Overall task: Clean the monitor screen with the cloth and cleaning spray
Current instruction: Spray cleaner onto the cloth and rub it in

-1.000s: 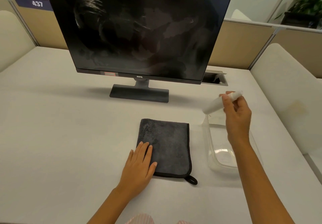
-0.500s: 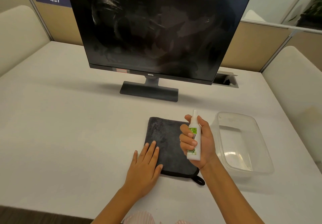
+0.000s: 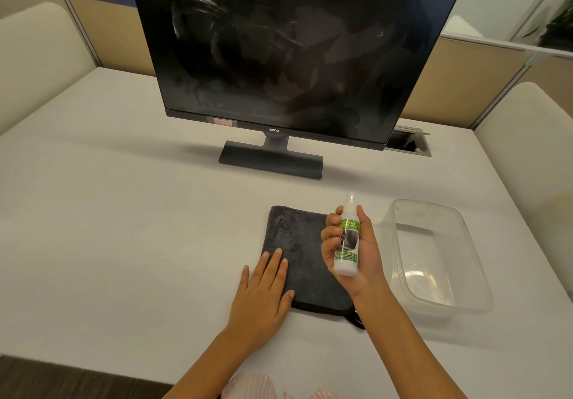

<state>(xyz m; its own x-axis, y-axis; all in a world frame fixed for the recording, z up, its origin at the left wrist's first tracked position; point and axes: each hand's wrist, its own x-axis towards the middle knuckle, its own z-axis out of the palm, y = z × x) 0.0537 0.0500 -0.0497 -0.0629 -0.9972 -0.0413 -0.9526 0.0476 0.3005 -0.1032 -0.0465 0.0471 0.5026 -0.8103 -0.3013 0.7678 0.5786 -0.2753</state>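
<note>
A black monitor [image 3: 294,54] stands on its base at the middle back of the white table, its dark screen smeared with streaks. A dark grey cloth [image 3: 297,243] lies flat on the table in front of it. My left hand [image 3: 263,290] rests flat on the cloth's left lower part, fingers straight. My right hand [image 3: 359,252] grips a white spray bottle [image 3: 348,243] with a green label, upright above the cloth's right edge, its nozzle pointing up towards the monitor.
A clear plastic tub [image 3: 471,256] sits on the table right of the cloth, close to my right hand. A cable hatch [image 3: 407,144] opens behind the monitor's right corner. Padded seats flank the white table [image 3: 108,212] on both sides.
My right hand brought the spray bottle from above the tub leftward over the cloth and turned it upright. My left hand stayed on the cloth.
</note>
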